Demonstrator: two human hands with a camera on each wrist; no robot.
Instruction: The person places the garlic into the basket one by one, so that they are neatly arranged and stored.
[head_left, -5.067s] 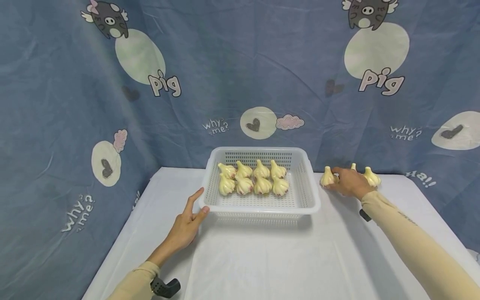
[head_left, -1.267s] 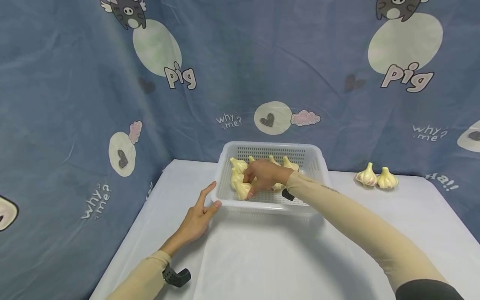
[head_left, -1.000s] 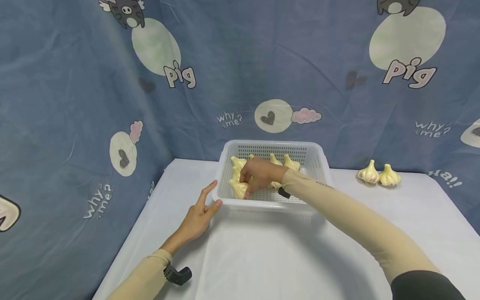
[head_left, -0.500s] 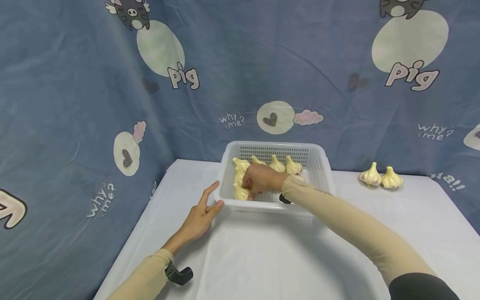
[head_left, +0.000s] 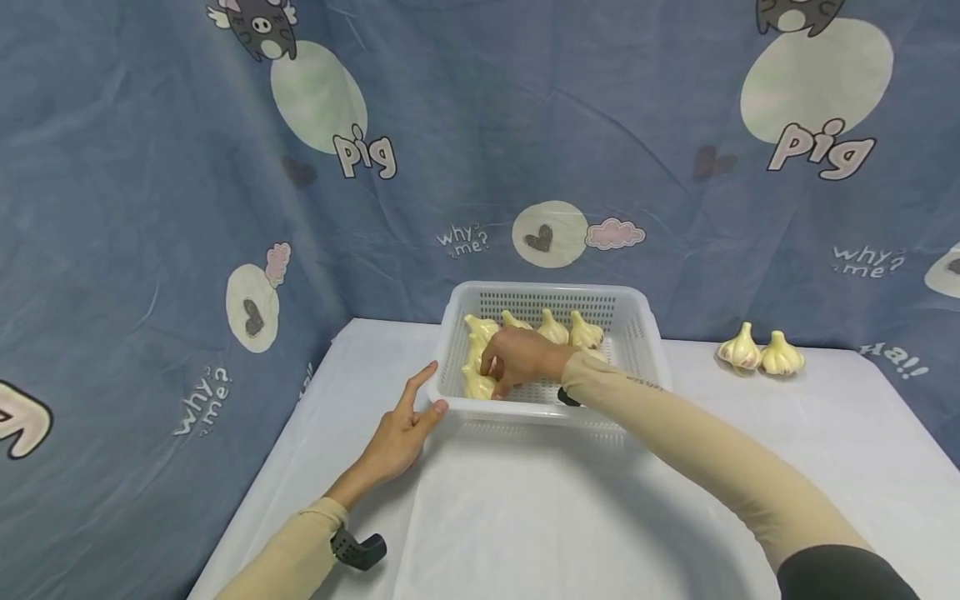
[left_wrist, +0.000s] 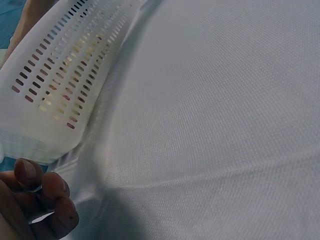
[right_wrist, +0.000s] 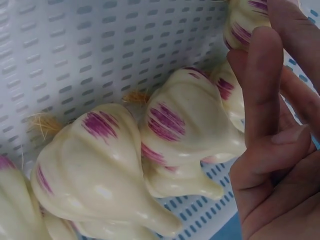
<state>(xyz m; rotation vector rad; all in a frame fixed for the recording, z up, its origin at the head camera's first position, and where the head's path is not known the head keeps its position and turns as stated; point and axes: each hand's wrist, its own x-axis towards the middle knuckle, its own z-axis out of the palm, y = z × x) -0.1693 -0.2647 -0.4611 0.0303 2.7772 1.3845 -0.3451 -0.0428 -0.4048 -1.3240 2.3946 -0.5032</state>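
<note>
My left hand is at the left front corner of a white perforated plastic basket. Its index finger and thumb are spread at the rim, while in the left wrist view the other fingers bend loosely below the basket wall. My right hand reaches into the basket's left part and pinches a garlic bulb near the front. In the right wrist view that bulb shows purple streaks, partly hidden by the fingers. Several other garlic bulbs lie in the basket, some covered by the right hand.
Two garlic bulbs stand side by side on the white-covered table, right of the basket. A blue printed curtain hangs behind the table and along its left side. The right forearm crosses over the basket's front right rim.
From the bulbs on the right, my right hand has moved into the basket; two instead of three bulbs stand there now. Lately it has barely shifted. The left hand keeps its place at the corner.
</note>
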